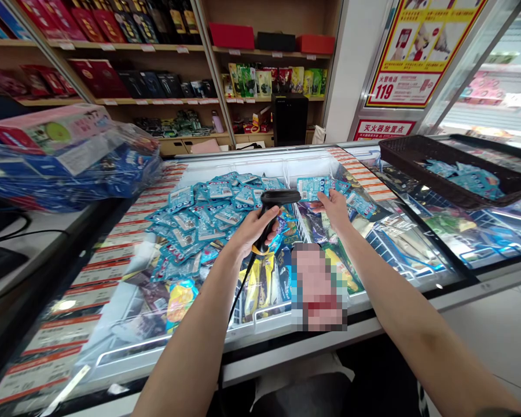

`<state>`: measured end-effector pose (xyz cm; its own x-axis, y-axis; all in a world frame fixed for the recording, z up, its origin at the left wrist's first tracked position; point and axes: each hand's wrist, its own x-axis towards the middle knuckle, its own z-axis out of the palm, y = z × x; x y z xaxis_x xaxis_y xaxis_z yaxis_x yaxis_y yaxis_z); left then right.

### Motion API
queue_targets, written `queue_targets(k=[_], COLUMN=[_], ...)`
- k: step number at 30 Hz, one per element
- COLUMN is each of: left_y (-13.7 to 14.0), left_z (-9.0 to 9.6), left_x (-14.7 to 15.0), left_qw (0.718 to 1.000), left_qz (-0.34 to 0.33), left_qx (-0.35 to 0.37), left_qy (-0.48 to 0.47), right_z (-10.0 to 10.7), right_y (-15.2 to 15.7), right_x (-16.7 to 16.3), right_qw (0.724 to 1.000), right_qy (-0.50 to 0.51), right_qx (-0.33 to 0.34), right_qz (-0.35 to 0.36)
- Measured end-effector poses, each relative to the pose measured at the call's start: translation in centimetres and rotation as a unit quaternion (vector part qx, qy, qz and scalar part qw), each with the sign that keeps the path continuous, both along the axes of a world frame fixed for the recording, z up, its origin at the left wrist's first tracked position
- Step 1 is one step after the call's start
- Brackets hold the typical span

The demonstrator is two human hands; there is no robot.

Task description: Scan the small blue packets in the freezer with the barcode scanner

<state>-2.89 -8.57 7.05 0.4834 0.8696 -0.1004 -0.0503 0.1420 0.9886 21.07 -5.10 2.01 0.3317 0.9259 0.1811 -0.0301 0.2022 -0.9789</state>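
Two grips are working over the glass (130, 310), left hand (257, 233) wrapping round the black scanner (280, 198), right hand (333, 207) pinching a blue packet (315, 186) beside it, seemingly so its barcode (304, 188) is facing out.

Hands (333, 208): two. Scanner (278, 197): one. Brown basket (410, 174): one. Black tower unit (290, 119): one. Wall signs (393, 90): two. Blue packets (220, 190): numerous and overlapping; exact count not determinable.

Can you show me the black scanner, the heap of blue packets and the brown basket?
Black scanner (278, 197): head view, on its top part.
Heap of blue packets (204, 215): head view, around its middle.
Brown basket (404, 156): head view, on a bare part near its left end.
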Motion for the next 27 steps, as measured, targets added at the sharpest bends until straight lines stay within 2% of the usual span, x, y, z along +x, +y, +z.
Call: queue_targets(k=[4, 9, 13, 17, 19, 23, 27], left_y=[0.1, 0.8, 1.4, 1.7, 1.7, 1.6, 1.8], left_z=[-0.1, -0.4, -0.6, -0.5, -0.3, -0.2, -0.2], left_x=[0.0, -0.6, -1.4, -2.0, -2.0, -2.1, -2.4], left_qw=[1.0, 0.998, 0.995, 0.992, 0.991, 0.989, 0.987], left_qz=[0.003, 0.049, 0.087, 0.109, 0.116, 0.13, 0.134], left_qx=[-0.003, -0.012, -0.019, -0.015, -0.011, -0.007, -0.004], left_qy=[-0.01, -0.035, -0.052, -0.066, -0.068, -0.071, -0.085], right_z=[-0.2, -0.2, -0.6, -0.8, -0.8, -0.2, 0.4], right_y=[0.3, 0.4, 0.7, 0.7, 0.5, -0.2, -0.9], right_x=[0.2, 2.2, 4.7, 6.3, 6.7, 6.7, 6.0], right_qw=[0.999, 0.982, 0.959, 0.951, 0.929, 0.848, 0.792], right_qy=[-0.033, -0.143, -0.194, -0.21, -0.264, -0.406, -0.479], right_qx=[0.007, 0.024, -0.01, -0.08, -0.103, -0.137, -0.188], right_qz=[-0.012, -0.12, -0.205, -0.212, -0.237, -0.312, -0.329])
